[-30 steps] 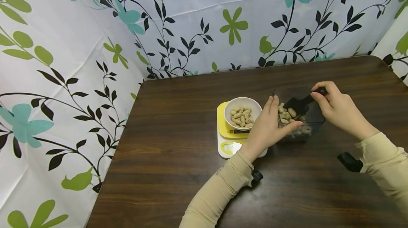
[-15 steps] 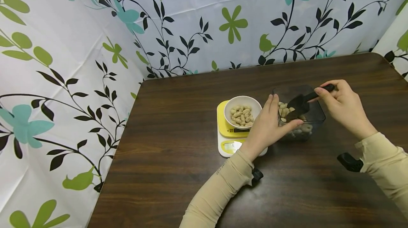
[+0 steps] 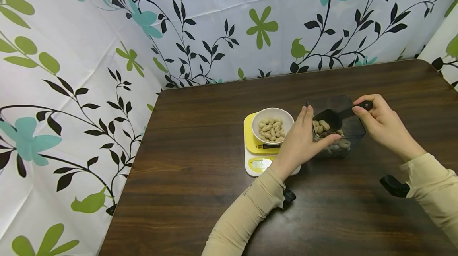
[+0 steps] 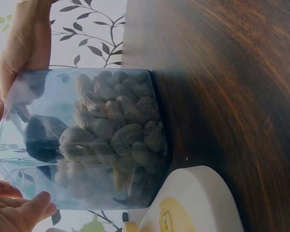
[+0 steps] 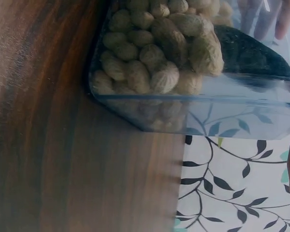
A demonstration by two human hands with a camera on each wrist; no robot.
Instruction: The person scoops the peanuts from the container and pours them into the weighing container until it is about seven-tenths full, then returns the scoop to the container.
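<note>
My right hand [image 3: 381, 127] pinches the handle of a black scoop [image 3: 330, 120], whose blade lies inside a clear plastic container [image 3: 354, 130] among unshelled peanuts [image 5: 135, 53]. Through the wall, in the left wrist view, the scoop [image 4: 41, 137] shows above the heap of peanuts [image 4: 121, 121]. At the container's near left corner, my left hand [image 3: 302, 138] holds the rim, thumb along the front and fingers along the left side. Left of that hand, a white bowl [image 3: 255, 127] with more peanuts [image 3: 271, 130] sits on a yellow and white kitchen scale [image 3: 249, 144].
The dark wooden table [image 3: 193, 156] carries all of this. Behind and to the left hangs a white curtain [image 3: 214, 17] printed with leaves and flowers. The left forearm passes close to the scale's front right corner.
The scoop has shifted inside the container: its blade is tipped differently and lies farther left than half a second ago. The right hand has dipped slightly. Left hand, bowl and scale keep their places.
</note>
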